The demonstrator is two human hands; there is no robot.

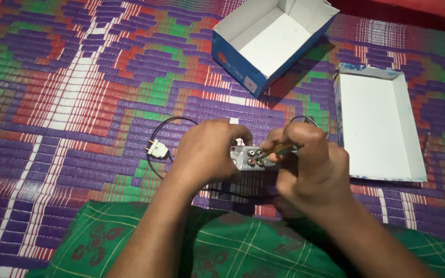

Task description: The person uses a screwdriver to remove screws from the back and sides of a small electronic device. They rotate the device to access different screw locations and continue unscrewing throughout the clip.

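Gripping a small grey socket box (248, 157) between closed left fingers (233, 138), the right fingers (279, 140) pinch a thin tool (283, 150) against it.

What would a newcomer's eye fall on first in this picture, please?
First, the two hands at centre: the left hand grips a small grey device with round sockets, and the right hand holds a thin tool to it. Behind them, an open blue box and its lid lie on a bright woven mat. A white plug lies left.

Both forearms bare, no sleeves, rings or watch visible. Lap covered by green checked cloth garment (222, 247) with dark red motifs.
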